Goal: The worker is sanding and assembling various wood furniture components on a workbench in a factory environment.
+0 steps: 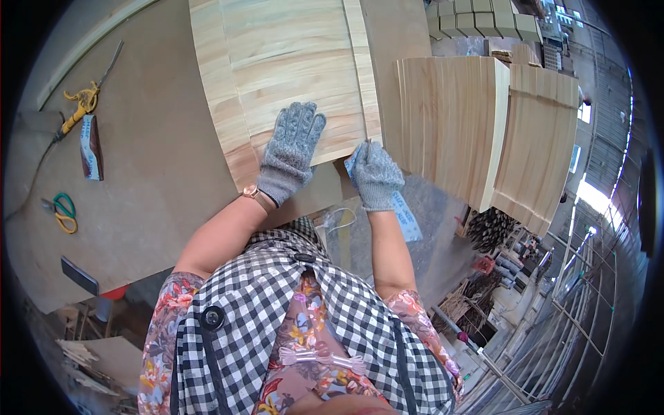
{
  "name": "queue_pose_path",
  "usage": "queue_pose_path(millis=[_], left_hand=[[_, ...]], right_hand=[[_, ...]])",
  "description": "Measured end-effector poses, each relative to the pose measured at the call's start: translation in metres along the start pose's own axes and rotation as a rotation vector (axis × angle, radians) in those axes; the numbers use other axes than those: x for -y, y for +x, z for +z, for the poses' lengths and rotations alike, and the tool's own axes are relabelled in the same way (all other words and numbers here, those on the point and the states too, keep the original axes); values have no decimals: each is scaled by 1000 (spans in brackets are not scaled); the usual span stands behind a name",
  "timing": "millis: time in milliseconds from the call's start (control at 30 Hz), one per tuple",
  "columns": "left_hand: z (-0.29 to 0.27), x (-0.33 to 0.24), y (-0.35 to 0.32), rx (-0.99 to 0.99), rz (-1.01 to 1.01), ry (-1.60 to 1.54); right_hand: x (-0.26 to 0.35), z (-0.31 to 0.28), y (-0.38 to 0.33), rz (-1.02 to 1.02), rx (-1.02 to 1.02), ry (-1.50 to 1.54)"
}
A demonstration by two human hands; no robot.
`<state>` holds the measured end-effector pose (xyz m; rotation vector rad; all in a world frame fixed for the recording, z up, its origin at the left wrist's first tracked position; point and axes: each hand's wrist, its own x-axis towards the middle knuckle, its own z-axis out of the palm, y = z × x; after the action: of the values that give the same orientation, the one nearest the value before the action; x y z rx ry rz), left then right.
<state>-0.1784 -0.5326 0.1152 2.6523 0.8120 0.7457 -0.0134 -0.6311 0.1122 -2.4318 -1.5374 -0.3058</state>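
Note:
My left hand (pixel 291 146), in a grey knit glove, lies flat with its fingers stretched out on a pale wooden panel (pixel 294 66). A narrow raised wooden strip (pixel 362 66) runs along the panel's right side. At that strip's near end, my right hand (pixel 377 174), gloved alike, is closed around a strip of sandpaper (pixel 407 218). The sandpaper's light blue printed backing shows above the fingers and hangs down beside the wrist. My right fingertips are at the panel's near right corner; whether the grit touches the wood is hidden.
On the brown table (pixel 152 159) to the left lie a yellow corded tool (pixel 81 109), folded sandpaper (pixel 90 148), scissors (pixel 63 211) with green and orange handles, and a dark phone (pixel 80 275). Stacked wooden panels (pixel 449 124) stand to the right. Wood bundles (pixel 490 230) lie beyond them.

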Motion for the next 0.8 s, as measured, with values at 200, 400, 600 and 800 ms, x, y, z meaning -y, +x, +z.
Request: queue_pose_path(millis=[200, 400, 600, 800], left_hand=[[-18, 5, 4, -51, 19, 131], [-20, 10, 10, -58, 6, 82], [-17, 19, 36, -25, 20, 73], [-24, 22, 26, -16, -54, 112]], right_hand=[[25, -11, 33, 29, -201, 80], [22, -16, 26, -25, -121, -69], [51, -19, 126, -68, -220, -46], [10, -3, 27, -48, 102, -51]])
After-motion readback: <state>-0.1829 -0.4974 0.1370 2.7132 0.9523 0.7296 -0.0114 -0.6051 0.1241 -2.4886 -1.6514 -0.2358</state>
